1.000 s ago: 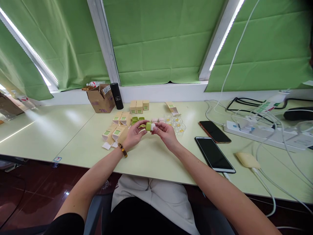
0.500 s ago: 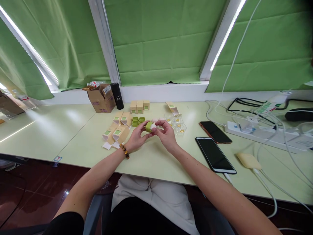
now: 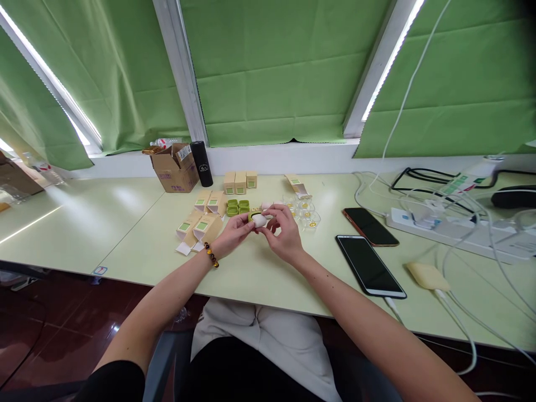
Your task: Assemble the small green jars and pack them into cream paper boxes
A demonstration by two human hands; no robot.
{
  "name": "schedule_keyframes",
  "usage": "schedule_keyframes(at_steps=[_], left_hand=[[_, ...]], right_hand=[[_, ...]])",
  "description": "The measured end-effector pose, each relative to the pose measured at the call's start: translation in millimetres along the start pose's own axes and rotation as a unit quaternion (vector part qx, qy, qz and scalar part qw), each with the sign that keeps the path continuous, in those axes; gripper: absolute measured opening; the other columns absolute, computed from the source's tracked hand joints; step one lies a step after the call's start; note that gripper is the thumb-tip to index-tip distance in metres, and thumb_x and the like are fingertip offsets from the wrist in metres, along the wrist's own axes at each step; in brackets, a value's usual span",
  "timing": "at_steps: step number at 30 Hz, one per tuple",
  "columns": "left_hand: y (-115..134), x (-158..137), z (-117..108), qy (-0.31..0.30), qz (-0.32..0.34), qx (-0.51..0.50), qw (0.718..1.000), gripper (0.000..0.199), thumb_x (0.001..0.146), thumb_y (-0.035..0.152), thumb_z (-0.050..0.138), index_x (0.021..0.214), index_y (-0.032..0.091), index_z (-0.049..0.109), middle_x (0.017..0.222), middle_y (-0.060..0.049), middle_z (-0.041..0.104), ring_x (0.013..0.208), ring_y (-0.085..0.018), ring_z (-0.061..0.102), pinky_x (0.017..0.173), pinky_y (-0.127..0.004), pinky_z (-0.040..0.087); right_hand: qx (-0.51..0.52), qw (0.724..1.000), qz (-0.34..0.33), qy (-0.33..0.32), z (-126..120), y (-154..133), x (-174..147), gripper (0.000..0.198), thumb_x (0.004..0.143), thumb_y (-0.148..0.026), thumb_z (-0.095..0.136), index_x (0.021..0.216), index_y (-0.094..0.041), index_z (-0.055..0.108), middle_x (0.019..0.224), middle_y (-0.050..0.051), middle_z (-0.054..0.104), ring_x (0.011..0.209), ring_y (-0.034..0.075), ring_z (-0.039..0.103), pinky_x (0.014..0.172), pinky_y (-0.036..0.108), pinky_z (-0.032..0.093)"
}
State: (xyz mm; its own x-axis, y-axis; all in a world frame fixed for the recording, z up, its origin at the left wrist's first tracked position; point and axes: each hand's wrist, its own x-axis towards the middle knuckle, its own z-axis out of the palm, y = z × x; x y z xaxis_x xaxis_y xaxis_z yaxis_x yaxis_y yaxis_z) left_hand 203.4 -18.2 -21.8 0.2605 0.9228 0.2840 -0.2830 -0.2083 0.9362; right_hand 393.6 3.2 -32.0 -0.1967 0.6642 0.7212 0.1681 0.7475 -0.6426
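Note:
Over the table my left hand (image 3: 231,235) is closed on a small olive-green cup (image 3: 253,213). A rounded white piece (image 3: 259,221) sits against the cup's near side. The thumb and fingers of my right hand (image 3: 285,237) are closed around that white piece from the right. Fingers hide part of both items. Just beyond my left hand stands a cluster of green cups (image 3: 237,208). Clear plastic cups with yellow centres (image 3: 310,219) lie beyond my right hand, beside some pale pinkish pieces (image 3: 270,205) partly covered by my fingers.
Beige cartons with green labels (image 3: 205,224) lie left, more cartons (image 3: 240,183) stand behind, and one opened carton (image 3: 297,187) lies back right. A cardboard box (image 3: 173,170) and black bottle (image 3: 201,163) stand back left. Two phones (image 3: 371,265), a power strip (image 3: 452,231) and cables occupy the right.
The green cup has been turned between my hands, so the white piece now faces nearer me. My right fingers have shifted and curled more; the objects on the table stay put.

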Motion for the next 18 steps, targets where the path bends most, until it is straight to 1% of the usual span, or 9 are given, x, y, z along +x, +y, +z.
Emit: schedule_keyframes(at_steps=[2, 5, 8, 11, 15, 18], left_hand=[[0.3, -0.7, 1.0, -0.004, -0.006, -0.005, 1.000, 0.046, 0.085, 0.052, 0.088, 0.104, 0.012, 0.076, 0.099, -0.008, 0.070, 0.090, -0.017, 0.063, 0.088, -0.031, 0.051], [-0.4, -0.7, 0.7, -0.017, -0.006, 0.006, 1.000, 0.047, 0.086, 0.053, 0.087, 0.110, 0.014, 0.077, 0.106, -0.010, 0.073, 0.096, -0.019, 0.065, 0.092, -0.033, 0.053], [-3.2, 0.4, -1.9, -0.019, 0.002, 0.021, 1.000, 0.052, 0.087, 0.054, 0.086, 0.119, 0.014, 0.076, 0.116, -0.013, 0.075, 0.105, -0.023, 0.069, 0.099, -0.038, 0.055], [-7.2, 1.2, -4.7, -0.022, 0.008, 0.036, 0.999, 0.058, 0.090, 0.055, 0.083, 0.131, 0.016, 0.073, 0.124, -0.015, 0.075, 0.113, -0.027, 0.071, 0.106, -0.043, 0.056], [-9.3, 1.0, -4.7, -0.031, 0.012, 0.046, 0.998, 0.059, 0.093, 0.055, 0.079, 0.137, 0.016, 0.071, 0.127, -0.016, 0.076, 0.119, -0.029, 0.072, 0.111, -0.046, 0.056], [-7.5, 0.7, -1.5, -0.027, 0.017, 0.074, 0.997, 0.059, 0.094, 0.055, 0.079, 0.137, 0.016, 0.070, 0.128, -0.016, 0.075, 0.117, -0.029, 0.073, 0.112, -0.048, 0.056]], right_hand=[[-0.060, 0.998, -0.034, -0.001, -1.3, 1.2, -1.2, 0.028, 0.094, -0.032, 0.075, 0.120, -0.025, 0.067, 0.130, 0.011, 0.064, 0.064, 0.011, 0.065, 0.060, 0.033, 0.060], [-0.133, 0.988, -0.070, -0.022, -1.8, 3.3, -2.9, 0.029, 0.100, -0.031, 0.067, 0.129, -0.026, 0.068, 0.135, 0.013, 0.067, 0.078, 0.017, 0.073, 0.060, 0.032, 0.060], [-0.170, 0.981, -0.090, -0.035, -1.6, 5.3, -3.5, 0.030, 0.104, -0.031, 0.062, 0.133, -0.028, 0.069, 0.139, 0.012, 0.070, 0.098, 0.024, 0.077, 0.064, 0.033, 0.063], [-0.187, 0.976, -0.106, -0.037, -2.1, 6.6, -3.0, 0.032, 0.105, -0.030, 0.060, 0.136, -0.029, 0.069, 0.139, 0.010, 0.074, 0.112, 0.026, 0.077, 0.072, 0.034, 0.066], [-0.224, 0.964, -0.134, -0.042, -3.7, 7.3, -1.8, 0.032, 0.107, -0.027, 0.055, 0.136, -0.026, 0.070, 0.138, 0.009, 0.077, 0.118, 0.026, 0.078, 0.081, 0.036, 0.067], [-0.248, 0.954, -0.160, -0.050, -4.3, 9.1, -1.5, 0.032, 0.109, -0.025, 0.051, 0.135, -0.023, 0.070, 0.138, 0.011, 0.077, 0.118, 0.027, 0.079, 0.083, 0.036, 0.067]])
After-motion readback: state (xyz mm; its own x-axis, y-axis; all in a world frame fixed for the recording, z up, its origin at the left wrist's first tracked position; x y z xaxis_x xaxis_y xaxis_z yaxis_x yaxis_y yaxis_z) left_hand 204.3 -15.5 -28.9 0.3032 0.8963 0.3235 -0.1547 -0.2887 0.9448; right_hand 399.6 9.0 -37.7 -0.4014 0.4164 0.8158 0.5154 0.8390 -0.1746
